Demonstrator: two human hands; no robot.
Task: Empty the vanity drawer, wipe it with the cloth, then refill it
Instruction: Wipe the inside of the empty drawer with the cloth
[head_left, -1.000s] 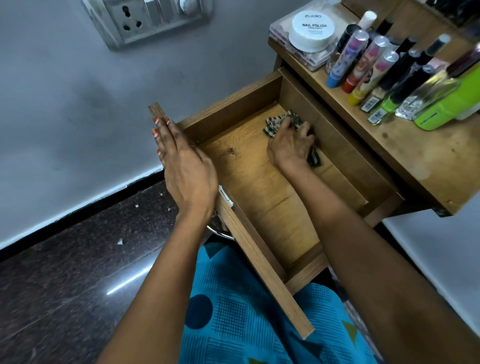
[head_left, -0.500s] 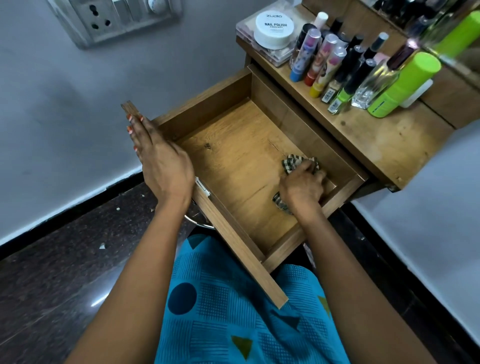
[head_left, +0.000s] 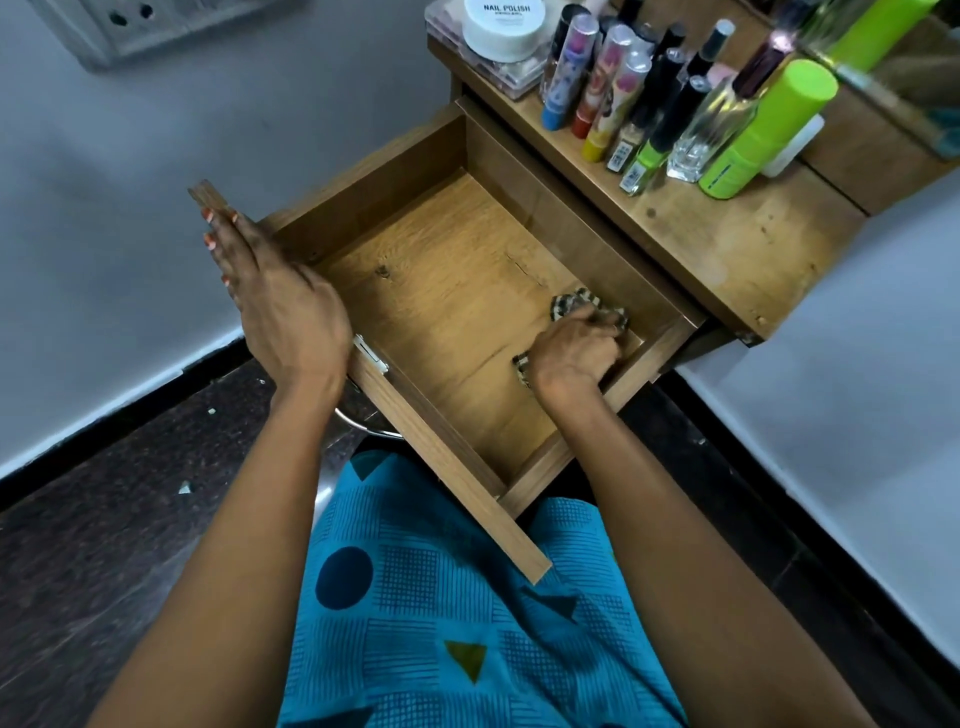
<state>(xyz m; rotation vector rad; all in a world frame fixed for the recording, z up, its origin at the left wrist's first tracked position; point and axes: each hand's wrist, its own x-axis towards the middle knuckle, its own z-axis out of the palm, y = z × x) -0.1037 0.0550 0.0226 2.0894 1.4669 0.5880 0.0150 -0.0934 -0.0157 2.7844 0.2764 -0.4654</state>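
Note:
The wooden vanity drawer (head_left: 415, 218) is pulled out over my lap, its floor bare apart from the cloth. My right hand (head_left: 574, 353) presses a crumpled striped cloth (head_left: 569, 303) onto the drawer floor near the right wall, fingers closed over it. My left hand (head_left: 280, 306) lies flat on the drawer's front panel at its left end, fingers straight and together, holding nothing. The cloth shows only at the fingertips and beside the wrist.
On the vanity top (head_left: 727, 244) behind the drawer stand several cosmetic tubes (head_left: 587, 88), a glass perfume bottle (head_left: 722, 119), a green bottle (head_left: 763, 130) and a white nail polish tub (head_left: 504, 23). A wall socket (head_left: 135, 21) is at top left. Dark floor (head_left: 78, 571) lies below.
My right hand has slid the cloth from the drawer's back corner along the right side toward the front. The left hand has stayed on the drawer front.

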